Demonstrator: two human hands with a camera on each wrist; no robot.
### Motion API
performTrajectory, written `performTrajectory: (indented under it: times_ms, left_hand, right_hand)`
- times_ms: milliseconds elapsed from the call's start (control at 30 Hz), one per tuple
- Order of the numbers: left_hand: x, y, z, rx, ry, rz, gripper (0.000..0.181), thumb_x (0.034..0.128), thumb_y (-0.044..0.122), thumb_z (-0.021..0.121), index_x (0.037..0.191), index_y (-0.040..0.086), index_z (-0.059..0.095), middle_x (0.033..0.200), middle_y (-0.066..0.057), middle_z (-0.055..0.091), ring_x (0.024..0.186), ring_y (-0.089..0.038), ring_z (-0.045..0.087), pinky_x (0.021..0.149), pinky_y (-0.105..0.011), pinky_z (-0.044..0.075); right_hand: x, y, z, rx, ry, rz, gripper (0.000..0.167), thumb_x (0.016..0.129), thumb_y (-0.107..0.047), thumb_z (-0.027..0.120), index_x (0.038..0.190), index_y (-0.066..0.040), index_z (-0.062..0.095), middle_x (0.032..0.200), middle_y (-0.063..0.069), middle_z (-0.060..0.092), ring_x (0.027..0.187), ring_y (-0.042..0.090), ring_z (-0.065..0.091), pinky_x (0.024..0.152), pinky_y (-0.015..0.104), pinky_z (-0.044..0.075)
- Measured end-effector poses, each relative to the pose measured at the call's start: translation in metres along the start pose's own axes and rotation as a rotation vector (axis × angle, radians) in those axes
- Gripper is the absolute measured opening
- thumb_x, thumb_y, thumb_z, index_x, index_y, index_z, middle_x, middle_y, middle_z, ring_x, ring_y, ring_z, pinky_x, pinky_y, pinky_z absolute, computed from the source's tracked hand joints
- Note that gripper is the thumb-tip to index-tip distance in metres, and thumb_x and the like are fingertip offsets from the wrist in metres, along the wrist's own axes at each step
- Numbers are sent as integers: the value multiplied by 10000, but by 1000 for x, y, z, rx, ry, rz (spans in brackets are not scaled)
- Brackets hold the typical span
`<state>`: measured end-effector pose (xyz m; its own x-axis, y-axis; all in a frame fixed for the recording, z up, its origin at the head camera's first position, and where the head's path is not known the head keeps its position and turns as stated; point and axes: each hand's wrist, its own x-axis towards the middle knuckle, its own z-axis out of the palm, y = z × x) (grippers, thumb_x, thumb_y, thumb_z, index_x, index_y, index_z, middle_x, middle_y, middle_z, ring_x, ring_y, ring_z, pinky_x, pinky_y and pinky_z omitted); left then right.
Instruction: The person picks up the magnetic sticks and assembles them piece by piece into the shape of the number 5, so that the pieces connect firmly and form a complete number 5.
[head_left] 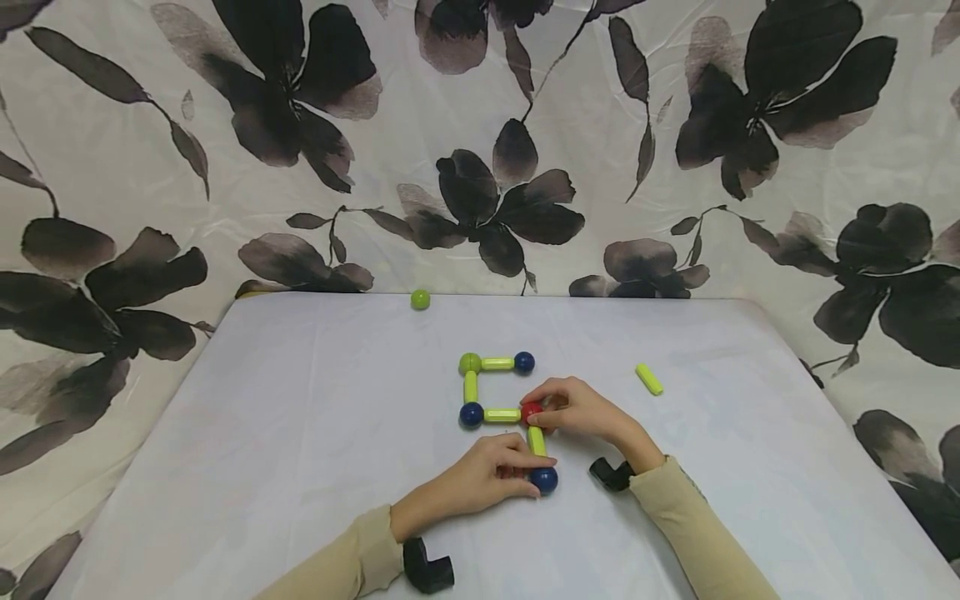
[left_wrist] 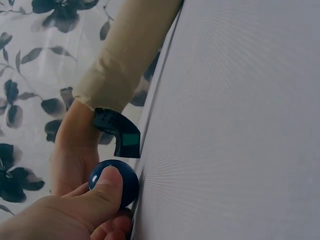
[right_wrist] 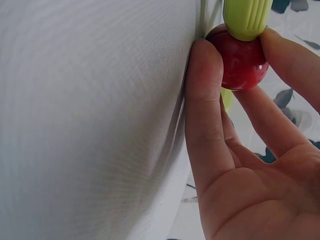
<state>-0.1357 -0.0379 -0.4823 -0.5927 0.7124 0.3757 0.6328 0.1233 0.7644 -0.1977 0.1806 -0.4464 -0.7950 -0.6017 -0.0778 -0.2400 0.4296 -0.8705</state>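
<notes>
My left hand (head_left: 480,477) pinches a dark blue ball (head_left: 544,480) between thumb and fingers; the left wrist view shows the thumb pressed on this ball (left_wrist: 114,184). My right hand (head_left: 583,410) holds a red ball (head_left: 531,412) by its fingertips, and up close the red ball (right_wrist: 243,62) touches a ribbed yellow-green rod (right_wrist: 246,19). A short yellow-green rod (head_left: 537,442) links the red and blue balls. From the red ball another rod (head_left: 502,415) runs left to a second blue ball (head_left: 471,415). An upright rod (head_left: 470,387) joins that to a green ball (head_left: 470,362).
A top rod (head_left: 497,364) runs from the green ball to another blue ball (head_left: 524,362). One loose yellow-green rod (head_left: 649,379) lies to the right. A loose green ball (head_left: 420,299) sits by the far edge of the white table (head_left: 300,400).
</notes>
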Motion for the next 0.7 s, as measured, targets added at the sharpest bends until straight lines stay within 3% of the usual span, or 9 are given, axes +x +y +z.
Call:
performTrajectory:
  times_ms: [200,300,433,567,700]
  left_hand:
    - [3,27,-9,-14,4,-1,327,798,2,809,1114,-21,730,841,-135,605,659,-230,557,562,-289,502]
    - [4,33,-12,-12,16,8,325,781,-2,821,1093,-26,733,825,-146,609,645,-263,563,552,-305,509]
    - [4,25,-8,-18,28,-3,333,772,4,831,1089,-24,736,819,-149,614,640,-265,564,547,-303,507]
    - [2,11,-6,-87,7,-96,379,807,78,827,1161,1,717,851,-111,645,670,-192,579,582,-265,508]
    - [2,8,-22,-135,-13,-217,373,869,179,789,1216,76,699,876,-8,662,750,-88,580,656,-224,500]
  right_hand:
    - [0,2,1,1,7,4,267,913,-74,691,1161,24,689,991,99,676,738,184,622,661,277,530]
    - [1,1,0,-5,6,1,261,913,-79,694,1155,18,692,979,92,678,729,173,618,658,270,528]
    - [1,0,0,-2,2,-3,262,912,-94,701,1153,10,695,971,86,678,721,167,616,655,267,529]
    - [1,1,0,5,3,0,271,910,-82,702,1162,17,691,965,94,679,726,185,619,657,273,528]
    - [1,3,0,-3,6,5,276,912,-43,682,1170,51,675,978,115,677,737,237,624,655,298,525]
